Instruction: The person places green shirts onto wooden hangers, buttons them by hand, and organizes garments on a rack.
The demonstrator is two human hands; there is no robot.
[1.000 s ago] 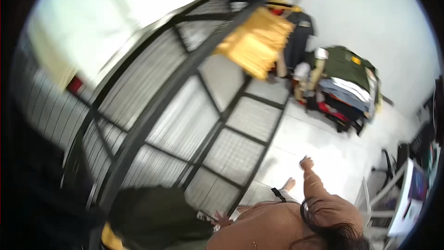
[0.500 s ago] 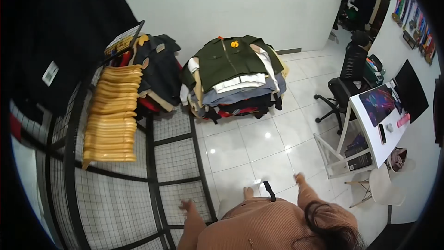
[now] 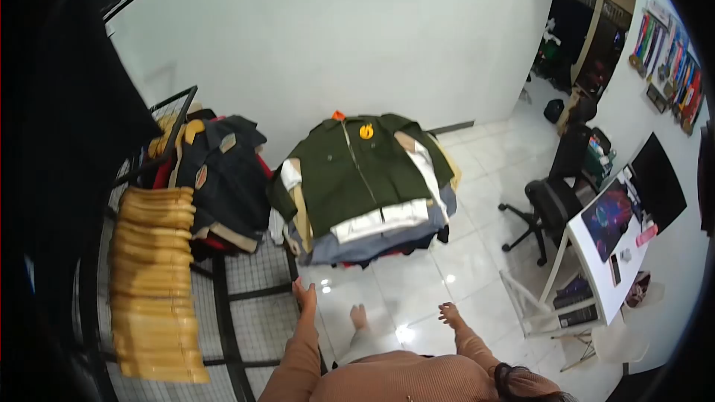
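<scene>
My left hand (image 3: 304,295) reaches forward beside the black rack frame, its fingers extended and apart from the thumb. On the other side, my right hand (image 3: 449,315) hangs over the white tiled floor with its fingers spread. Both hands hold nothing. Ahead of them lies a large pile of clothes, topped by a dark green zip jacket (image 3: 335,171) with a round orange emblem. White garments (image 3: 383,220) and a grey-blue garment (image 3: 339,248) stick out beneath it. Neither hand touches the pile.
Wooden hangers (image 3: 153,283) line the black rack at left, and dark shirts (image 3: 227,179) hang farther along it. To the right stand a black office chair (image 3: 555,193) and a white desk (image 3: 596,283) with a monitor (image 3: 655,182). A white wall (image 3: 335,37) rises behind the pile.
I have come closer to the clothes pile, which looks nearer and lower in view. My hands have swung forward. The rack and hangers have shifted down and left in view.
</scene>
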